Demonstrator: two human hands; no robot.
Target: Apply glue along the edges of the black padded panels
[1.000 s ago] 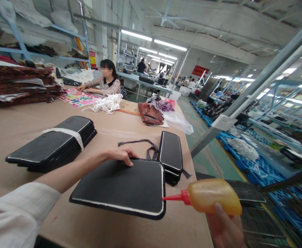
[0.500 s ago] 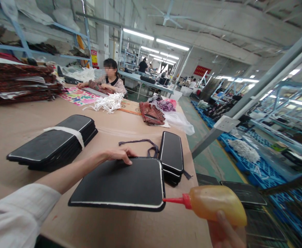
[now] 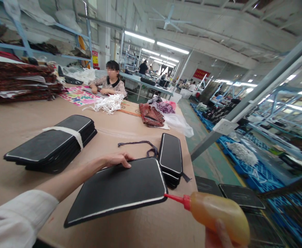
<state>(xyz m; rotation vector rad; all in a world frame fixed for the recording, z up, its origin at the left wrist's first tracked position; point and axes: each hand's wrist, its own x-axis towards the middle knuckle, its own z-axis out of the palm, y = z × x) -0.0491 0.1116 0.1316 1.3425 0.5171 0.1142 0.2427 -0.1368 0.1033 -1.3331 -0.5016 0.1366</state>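
Note:
My left hand point(image 3: 118, 159) grips the far edge of a black rounded panel point(image 3: 120, 189), thumb on top and fingers hidden beneath. The panel is tilted above the table, with a whitish line along its border. In my right hand point(image 3: 219, 236) is a yellowish squeeze bottle point(image 3: 219, 215) with a red nozzle. The nozzle tip meets the panel's right corner, or lies right beside it. Behind the panel stands a small stack of black panels point(image 3: 171, 153). Further left is a taller stack point(image 3: 53, 141) bound with a white strip point(image 3: 65, 130).
A dark cord point(image 3: 138, 142) lies on the brown table point(image 3: 109, 136). At the back are white strips point(image 3: 108, 104), reddish folded fabric point(image 3: 151, 115) and a seated person point(image 3: 112, 81). A slanted metal post point(image 3: 244, 106) rises past the table's right edge. More black panels point(image 3: 241, 195) lie below.
The held panel has turned and tilted, its near left corner dropping and its right corner rising. The bottle has followed, its tip slightly higher and its body lower. The seated person's hands have shifted.

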